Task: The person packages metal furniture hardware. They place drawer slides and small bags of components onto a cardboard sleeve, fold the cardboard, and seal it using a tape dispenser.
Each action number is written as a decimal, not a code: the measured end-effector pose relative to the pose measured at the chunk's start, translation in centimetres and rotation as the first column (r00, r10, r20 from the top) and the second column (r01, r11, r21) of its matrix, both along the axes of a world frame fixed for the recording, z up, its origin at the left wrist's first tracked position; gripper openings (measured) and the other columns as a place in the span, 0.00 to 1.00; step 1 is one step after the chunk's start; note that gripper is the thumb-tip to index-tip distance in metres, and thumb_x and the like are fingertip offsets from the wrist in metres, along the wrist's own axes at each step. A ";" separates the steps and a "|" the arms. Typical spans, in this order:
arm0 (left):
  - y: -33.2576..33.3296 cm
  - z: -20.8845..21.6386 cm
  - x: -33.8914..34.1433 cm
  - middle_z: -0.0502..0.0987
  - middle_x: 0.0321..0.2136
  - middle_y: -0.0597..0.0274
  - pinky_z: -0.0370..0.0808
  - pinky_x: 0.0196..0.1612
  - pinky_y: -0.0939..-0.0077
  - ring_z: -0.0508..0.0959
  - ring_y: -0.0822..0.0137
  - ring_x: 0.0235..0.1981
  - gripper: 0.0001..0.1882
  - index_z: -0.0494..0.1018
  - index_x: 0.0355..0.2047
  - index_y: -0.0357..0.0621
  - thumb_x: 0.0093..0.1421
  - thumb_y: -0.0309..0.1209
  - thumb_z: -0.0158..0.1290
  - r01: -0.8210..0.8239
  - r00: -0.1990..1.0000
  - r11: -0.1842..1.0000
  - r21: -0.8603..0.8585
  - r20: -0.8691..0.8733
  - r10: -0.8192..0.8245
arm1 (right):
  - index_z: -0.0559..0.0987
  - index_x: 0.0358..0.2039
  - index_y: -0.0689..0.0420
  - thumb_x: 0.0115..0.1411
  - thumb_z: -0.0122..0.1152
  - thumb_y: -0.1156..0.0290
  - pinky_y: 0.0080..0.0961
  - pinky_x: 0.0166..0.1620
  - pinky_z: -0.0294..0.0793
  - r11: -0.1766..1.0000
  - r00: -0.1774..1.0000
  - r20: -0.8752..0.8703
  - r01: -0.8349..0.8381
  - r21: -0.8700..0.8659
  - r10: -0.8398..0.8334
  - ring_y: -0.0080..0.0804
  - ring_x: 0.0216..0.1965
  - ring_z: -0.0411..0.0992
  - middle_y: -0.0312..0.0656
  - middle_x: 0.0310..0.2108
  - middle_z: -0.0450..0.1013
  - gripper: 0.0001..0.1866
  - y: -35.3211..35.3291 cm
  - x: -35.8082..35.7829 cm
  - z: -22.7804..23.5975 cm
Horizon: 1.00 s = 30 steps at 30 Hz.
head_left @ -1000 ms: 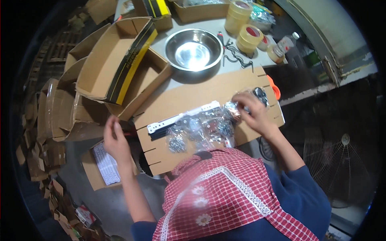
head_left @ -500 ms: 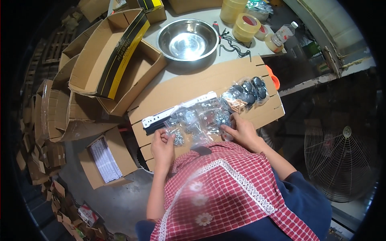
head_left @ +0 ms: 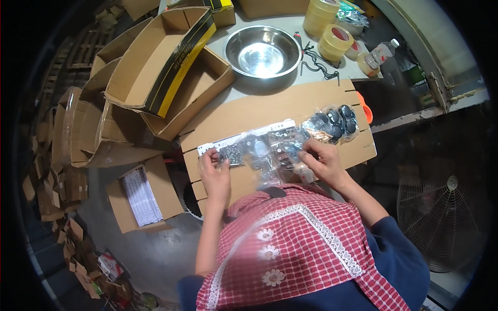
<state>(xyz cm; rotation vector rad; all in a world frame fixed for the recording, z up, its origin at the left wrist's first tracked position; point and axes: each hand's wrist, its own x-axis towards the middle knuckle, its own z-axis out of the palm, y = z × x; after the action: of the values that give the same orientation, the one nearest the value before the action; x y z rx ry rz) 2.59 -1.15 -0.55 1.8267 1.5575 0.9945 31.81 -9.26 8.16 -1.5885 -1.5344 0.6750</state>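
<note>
Cardboard sheet point(head_left: 249, 106) is bordered by steel bowl point(head_left: 262, 58) and tape rolls point(head_left: 333, 44) behind, open cartons point(head_left: 155, 59) at left. White rail point(head_left: 284, 126) is partly covered by hardware bags point(head_left: 277, 155) mid-sheet; black-disc bag point(head_left: 334, 122) sits to their right. Hands are apart: screw bag point(head_left: 232, 154) edge is pinched by left hand point(head_left: 215, 176); fingers of right hand point(head_left: 322, 161) are bunched at the bags, grip can't be told. Vs half a second ago: screw bag is shifted up against the rail, dark bar mostly hidden.

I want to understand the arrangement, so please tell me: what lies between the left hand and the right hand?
In the head view, clear plastic bags of small parts lie between the left hand and the right hand, over the flat cardboard.
</note>
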 end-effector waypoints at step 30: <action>-4.0 0.7 1.5 0.75 0.39 0.58 0.77 0.40 0.63 0.77 0.56 0.40 0.22 0.77 0.49 0.43 0.55 0.36 0.66 0.602 0.777 0.775 0.191 -0.361 -0.515 | 0.63 0.56 0.66 0.62 0.61 0.47 0.48 0.32 0.78 0.819 0.795 0.485 -0.025 -0.574 0.364 0.57 0.28 0.78 0.55 0.25 0.78 0.37 -4.4 2.3 -4.1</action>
<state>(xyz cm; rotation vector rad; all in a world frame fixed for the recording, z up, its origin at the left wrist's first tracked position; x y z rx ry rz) 4.08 -5.17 0.14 2.5429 0.9011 0.7094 34.07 -13.64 4.10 -2.2266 -2.1174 0.8500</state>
